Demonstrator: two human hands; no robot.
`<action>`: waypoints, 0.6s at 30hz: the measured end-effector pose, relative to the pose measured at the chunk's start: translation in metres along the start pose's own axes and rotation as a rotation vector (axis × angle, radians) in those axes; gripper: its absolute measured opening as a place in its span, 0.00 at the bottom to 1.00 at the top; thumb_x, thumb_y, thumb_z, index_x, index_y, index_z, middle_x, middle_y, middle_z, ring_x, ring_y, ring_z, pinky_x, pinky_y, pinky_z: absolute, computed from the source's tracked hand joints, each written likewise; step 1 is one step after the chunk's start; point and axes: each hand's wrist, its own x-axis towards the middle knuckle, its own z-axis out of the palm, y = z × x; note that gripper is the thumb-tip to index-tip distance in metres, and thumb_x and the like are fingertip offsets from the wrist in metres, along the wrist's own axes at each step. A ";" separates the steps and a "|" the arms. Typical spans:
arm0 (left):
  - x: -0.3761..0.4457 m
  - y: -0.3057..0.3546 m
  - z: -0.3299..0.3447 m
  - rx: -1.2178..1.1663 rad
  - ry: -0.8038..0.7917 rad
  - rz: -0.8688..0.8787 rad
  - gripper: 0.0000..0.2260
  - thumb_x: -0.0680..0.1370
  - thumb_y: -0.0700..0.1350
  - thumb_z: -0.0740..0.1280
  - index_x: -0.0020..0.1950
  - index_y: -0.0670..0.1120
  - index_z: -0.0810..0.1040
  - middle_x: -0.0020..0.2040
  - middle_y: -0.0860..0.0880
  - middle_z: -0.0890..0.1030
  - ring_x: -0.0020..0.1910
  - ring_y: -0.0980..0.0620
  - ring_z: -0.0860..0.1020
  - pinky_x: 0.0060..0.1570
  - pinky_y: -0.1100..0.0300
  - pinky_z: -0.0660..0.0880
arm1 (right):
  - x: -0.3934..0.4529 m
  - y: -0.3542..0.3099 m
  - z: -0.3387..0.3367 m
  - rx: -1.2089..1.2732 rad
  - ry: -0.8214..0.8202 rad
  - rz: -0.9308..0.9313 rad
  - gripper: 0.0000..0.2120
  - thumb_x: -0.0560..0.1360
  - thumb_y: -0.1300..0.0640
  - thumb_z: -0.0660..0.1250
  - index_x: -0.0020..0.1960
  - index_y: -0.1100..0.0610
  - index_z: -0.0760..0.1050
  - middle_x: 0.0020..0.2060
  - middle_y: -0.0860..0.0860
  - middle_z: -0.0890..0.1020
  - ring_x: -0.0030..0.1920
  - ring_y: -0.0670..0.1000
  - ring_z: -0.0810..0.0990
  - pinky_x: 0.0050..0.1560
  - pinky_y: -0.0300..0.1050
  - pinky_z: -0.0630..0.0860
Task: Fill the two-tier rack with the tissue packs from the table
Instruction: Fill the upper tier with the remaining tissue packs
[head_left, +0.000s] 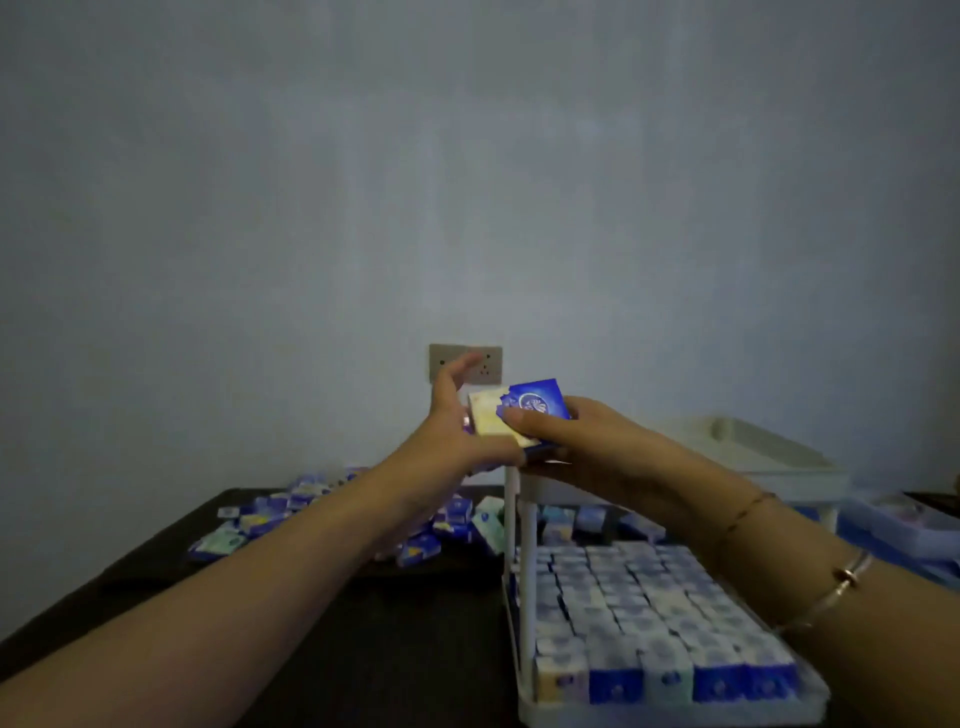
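Above the rack's (524, 597) top edge, the right hand (571, 436) pinches a blue tissue pack (537, 397) and the left hand (457, 431) holds a pale pack (491, 418). More packs (332, 514) lie piled on the dark counter (363, 649) by a gray wall (467, 182).

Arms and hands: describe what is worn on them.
Both forearms are bare, with no sleeves or gloves in view. The left hand and wrist carry nothing. Behind the right hand, the wrist wears a thin chain bracelet and a gold-toned bangle with a small bead.

Bare forearms, no sleeves; the right wrist (810, 571) wears a gold-toned bangle and seemingly a thin chain bracelet.
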 end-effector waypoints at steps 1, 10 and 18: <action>0.009 0.006 0.003 -0.225 0.066 -0.037 0.28 0.74 0.28 0.62 0.67 0.52 0.62 0.53 0.55 0.72 0.44 0.54 0.80 0.36 0.58 0.80 | 0.007 -0.001 -0.005 0.020 0.004 -0.012 0.28 0.67 0.47 0.75 0.61 0.61 0.75 0.52 0.57 0.83 0.54 0.55 0.82 0.61 0.48 0.76; 0.110 -0.032 0.039 -0.316 0.245 -0.271 0.17 0.83 0.41 0.56 0.72 0.46 0.64 0.50 0.44 0.77 0.36 0.51 0.78 0.31 0.59 0.78 | 0.062 0.013 -0.061 -0.146 0.063 0.010 0.29 0.71 0.62 0.72 0.63 0.56 0.58 0.51 0.52 0.75 0.48 0.47 0.79 0.43 0.38 0.77; 0.141 -0.068 0.051 -0.081 0.202 -0.249 0.20 0.79 0.30 0.53 0.69 0.42 0.70 0.67 0.48 0.72 0.56 0.49 0.77 0.42 0.62 0.80 | 0.067 0.026 -0.100 -0.482 -0.012 0.130 0.29 0.70 0.61 0.74 0.62 0.55 0.59 0.53 0.52 0.77 0.49 0.47 0.80 0.44 0.37 0.79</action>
